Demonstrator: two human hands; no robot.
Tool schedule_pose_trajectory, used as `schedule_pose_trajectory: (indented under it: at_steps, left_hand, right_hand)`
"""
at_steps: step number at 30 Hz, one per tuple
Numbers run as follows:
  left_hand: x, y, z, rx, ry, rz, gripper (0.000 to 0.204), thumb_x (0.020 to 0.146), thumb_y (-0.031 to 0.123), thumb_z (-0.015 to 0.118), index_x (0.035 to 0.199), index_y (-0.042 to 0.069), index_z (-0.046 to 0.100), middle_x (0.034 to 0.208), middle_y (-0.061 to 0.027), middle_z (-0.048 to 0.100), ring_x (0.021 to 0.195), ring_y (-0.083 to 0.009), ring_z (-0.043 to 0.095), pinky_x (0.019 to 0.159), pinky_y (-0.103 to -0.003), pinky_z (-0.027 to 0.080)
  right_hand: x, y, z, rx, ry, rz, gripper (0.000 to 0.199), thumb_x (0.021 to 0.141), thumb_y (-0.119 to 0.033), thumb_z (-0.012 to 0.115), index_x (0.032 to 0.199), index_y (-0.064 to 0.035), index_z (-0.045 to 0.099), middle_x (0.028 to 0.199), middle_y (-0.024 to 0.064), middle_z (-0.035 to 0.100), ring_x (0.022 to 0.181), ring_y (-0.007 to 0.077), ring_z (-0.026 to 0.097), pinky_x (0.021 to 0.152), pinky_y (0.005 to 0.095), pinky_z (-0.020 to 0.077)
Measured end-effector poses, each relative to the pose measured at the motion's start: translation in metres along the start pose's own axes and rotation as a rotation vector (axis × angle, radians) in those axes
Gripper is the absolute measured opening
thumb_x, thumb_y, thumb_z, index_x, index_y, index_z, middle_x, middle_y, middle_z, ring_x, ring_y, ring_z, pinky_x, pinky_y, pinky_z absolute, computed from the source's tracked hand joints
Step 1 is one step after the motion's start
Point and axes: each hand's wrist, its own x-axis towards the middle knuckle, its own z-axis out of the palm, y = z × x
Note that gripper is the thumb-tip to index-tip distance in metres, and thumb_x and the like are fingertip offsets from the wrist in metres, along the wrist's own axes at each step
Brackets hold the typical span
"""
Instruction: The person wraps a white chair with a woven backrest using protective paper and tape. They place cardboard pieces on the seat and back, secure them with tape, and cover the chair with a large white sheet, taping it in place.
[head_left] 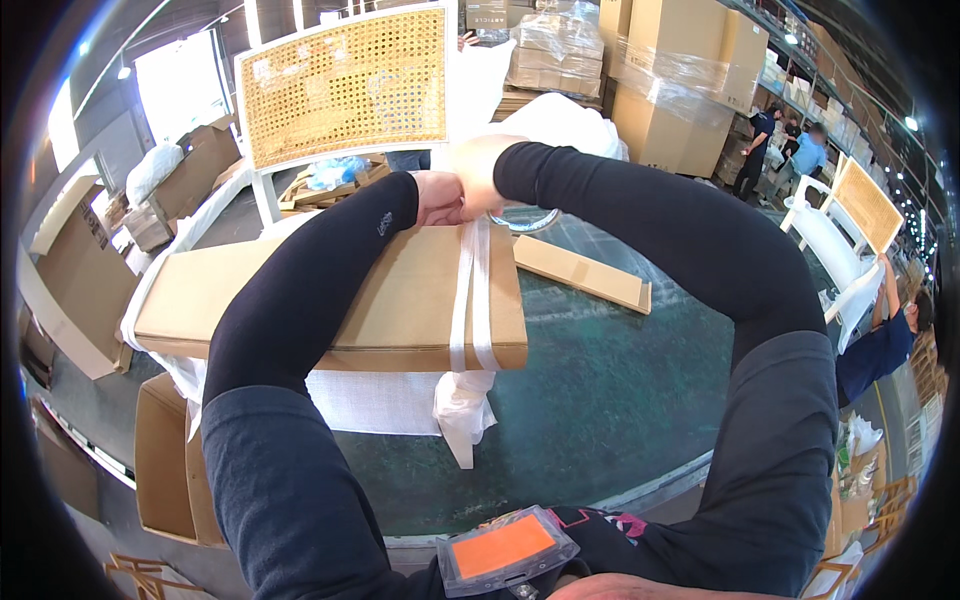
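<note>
A white chair with a woven cane back (pixel 345 85) stands before me, a flat cardboard box (pixel 400 290) lying across its seat. Two white bands (pixel 480 290) run round the box's right end. At the far ends of these bands, my left hand (pixel 437 198) and my right hand (pixel 483 170) meet, both with fingers closed. What they pinch is mostly hidden; the bands lead up to them. Just right of the hands shows part of a pale ring (pixel 527 220), whose kind I cannot make out. White wrapping (pixel 463 405) covers the top of a front chair leg.
A long cardboard piece (pixel 582 273) lies on the green floor to the right. An open carton (pixel 165 455) stands at lower left. Wrapped cartons (pixel 670 80) are stacked behind. At far right, a person (pixel 885 340) handles another cane-back chair (pixel 865 205). More people stand farther back.
</note>
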Motion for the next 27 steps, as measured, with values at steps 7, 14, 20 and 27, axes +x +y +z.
schedule_pose_trajectory:
  at_steps: [7, 14, 20, 27]
  left_hand:
    - [-0.004, 0.003, 0.017, -0.031, 0.059, -0.079, 0.026, 0.098, 0.027, 0.047, 0.104, 0.006, 0.061, 0.082, -0.0041, 0.069, 0.066, -0.0132, 0.066, 0.059, -0.027, 0.055]
    - [-0.023, 0.003, 0.000, 0.045, -0.145, -0.065, 0.051, 0.092, 0.053, 0.055, 0.115, 0.007, 0.056, 0.103, -0.0062, 0.065, 0.091, -0.0131, 0.063, 0.080, -0.029, 0.052]
    - [-0.019, -0.007, -0.023, 0.272, -0.076, -0.002, 0.091, 0.067, 0.052, 0.084, 0.129, 0.000, 0.044, 0.123, -0.0071, 0.054, 0.113, -0.0162, 0.055, 0.092, -0.031, 0.048]
    - [-0.010, -0.013, -0.030, 0.245, -0.120, -0.004, 0.093, 0.065, 0.049, 0.085, 0.130, -0.002, 0.043, 0.119, -0.0074, 0.058, 0.108, -0.0168, 0.058, 0.090, -0.033, 0.050]
  right_hand:
    - [-0.013, 0.049, 0.030, 0.765, -0.240, 0.156, 0.055, 0.068, -0.058, 0.079, 0.080, -0.0070, 0.063, 0.060, -0.0021, 0.051, 0.046, 0.0078, 0.044, 0.036, 0.0244, 0.0321]
    - [-0.010, 0.058, 0.055, 1.098, -0.318, 0.105, 0.044, 0.073, -0.057, 0.077, 0.076, -0.0163, 0.061, 0.053, -0.0088, 0.043, 0.041, -0.0003, 0.036, 0.035, 0.0189, 0.0243]
    - [-0.002, 0.065, 0.062, 1.192, -0.379, 0.089, 0.039, 0.079, -0.054, 0.073, 0.079, -0.0180, 0.059, 0.051, -0.0096, 0.045, 0.039, -0.0021, 0.035, 0.035, 0.0179, 0.0220]
    - [0.001, 0.070, 0.074, 1.210, -0.334, 0.029, 0.042, 0.078, -0.056, 0.074, 0.078, -0.0172, 0.059, 0.052, -0.0080, 0.046, 0.040, -0.0018, 0.034, 0.036, 0.0175, 0.0213]
